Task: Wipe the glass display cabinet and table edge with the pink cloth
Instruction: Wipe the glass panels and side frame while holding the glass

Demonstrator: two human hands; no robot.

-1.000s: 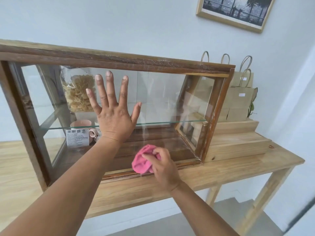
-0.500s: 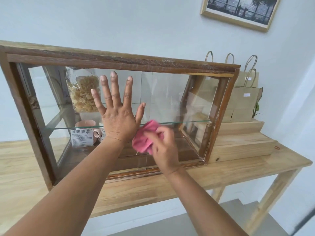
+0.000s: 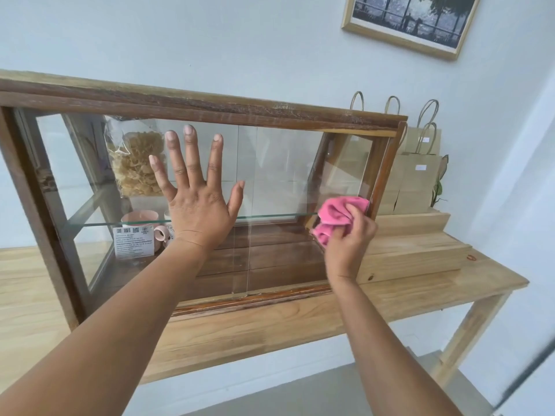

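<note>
A wood-framed glass display cabinet [image 3: 210, 106] stands on a light wooden table [image 3: 270, 328]. My left hand [image 3: 198, 202] lies flat with fingers spread against the front glass, left of the middle. My right hand [image 3: 348, 244] grips a crumpled pink cloth [image 3: 336, 217] and presses it on the glass at the cabinet's right end, next to the right frame post, at the height of the inner glass shelf.
Inside the cabinet sit a clear bag of dried pale pieces [image 3: 138, 163], a pink cup [image 3: 139, 219] and a printed label card [image 3: 133, 241]. Brown paper bags [image 3: 417, 181] stand on stepped wooden blocks [image 3: 414, 250] to the right. A framed picture [image 3: 408, 22] hangs on the wall.
My right hand has swept the pink cloth up from the bottom rail and then rightward across the glass to the right frame post. My left hand has stayed flat on the glass.
</note>
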